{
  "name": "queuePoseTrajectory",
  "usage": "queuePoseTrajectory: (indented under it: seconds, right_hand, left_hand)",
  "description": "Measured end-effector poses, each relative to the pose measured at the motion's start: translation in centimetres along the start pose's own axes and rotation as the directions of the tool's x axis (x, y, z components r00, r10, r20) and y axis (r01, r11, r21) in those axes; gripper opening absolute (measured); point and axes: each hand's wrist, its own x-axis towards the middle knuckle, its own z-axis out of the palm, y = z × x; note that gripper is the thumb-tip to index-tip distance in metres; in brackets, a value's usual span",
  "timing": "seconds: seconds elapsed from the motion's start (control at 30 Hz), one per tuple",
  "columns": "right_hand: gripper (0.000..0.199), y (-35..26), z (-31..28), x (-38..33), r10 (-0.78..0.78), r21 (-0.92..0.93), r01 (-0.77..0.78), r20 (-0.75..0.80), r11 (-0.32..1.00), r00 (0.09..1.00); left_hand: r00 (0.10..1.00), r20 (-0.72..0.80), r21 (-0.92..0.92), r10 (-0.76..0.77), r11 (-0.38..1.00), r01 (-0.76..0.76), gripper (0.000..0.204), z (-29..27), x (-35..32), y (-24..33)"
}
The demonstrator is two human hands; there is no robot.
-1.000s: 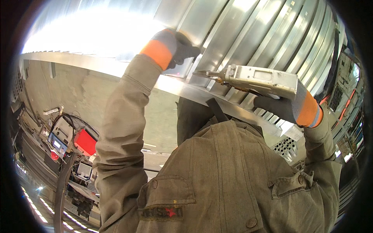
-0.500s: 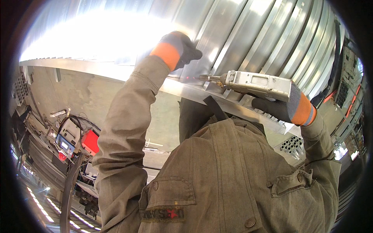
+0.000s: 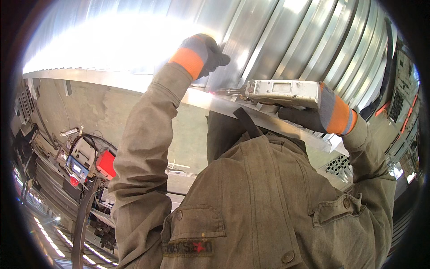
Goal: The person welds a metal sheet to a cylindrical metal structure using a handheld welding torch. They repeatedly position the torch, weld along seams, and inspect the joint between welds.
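My right hand (image 3: 329, 112), in a grey, orange and black glove, is wrapped around the grip of a white, boxy laser welding gun (image 3: 282, 92). The gun's thin metal nozzle points left. Its tip is at the lower edge of the shiny ribbed metal panel (image 3: 264, 54), where a small red glow shows beside the long metal rail (image 3: 264, 117). Up and to the left of the nozzle, my left hand (image 3: 204, 54), gloved alike, lies closed against the panel with its fingers curled. What those fingers hold, if anything, is hidden.
Strong glare whitens the panel's left part. Lower left stand a machine with a blue display (image 3: 77, 167), a red box (image 3: 106, 164) and loose cables. Bundled round tubes (image 3: 338, 166) lie below my right wrist. A dark hose (image 3: 383, 85) runs down the right side.
My right hand has moved the welding gun left, bringing its nozzle to the panel's lower edge. My left hand has shifted slightly left and stays closed.
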Motion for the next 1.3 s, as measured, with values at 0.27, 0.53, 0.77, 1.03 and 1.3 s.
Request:
queuePoseTrajectory:
  seconds: [0.27, 0.53, 0.77, 1.03, 1.3]
  right_hand:
    - [0.042, 0.5, 0.1, 0.8, 0.016, -0.045, -0.014, 0.023, 0.999, 1.000]
    - [0.040, 0.4, 0.0, 0.9, 0.050, -0.071, -0.046, 0.061, 0.996, 0.997]
    - [0.039, 0.8, 0.4, 1.0, 0.077, -0.035, -0.074, 0.064, 0.997, 0.995]
    - [0.043, -0.2, -0.1, 0.9, 0.186, -0.058, -0.180, 0.127, 0.982, 0.974]
    - [0.054, 7.9, 1.7, -1.4, 0.179, 0.921, -0.270, 0.226, 0.281, 0.958]
  left_hand:
    - [1.000, 0.004, -0.045, 0.002, 0.999, -0.002, 0.050, 0.0, 0.0, -0.1]
    - [0.999, 0.035, -0.012, -0.007, 1.000, 0.007, 0.040, -0.3, -0.5, 0.2]
    - [0.997, 0.054, 0.026, -0.054, 0.998, 0.053, 0.042, -0.2, 0.1, 0.4]
    - [0.999, 0.031, 0.000, -0.019, 1.000, 0.019, 0.051, -0.2, 0.0, 0.2]
    - [0.998, 0.001, 0.317, 0.060, 0.947, -0.057, 0.043, -0.2, 0.3, 0.4]
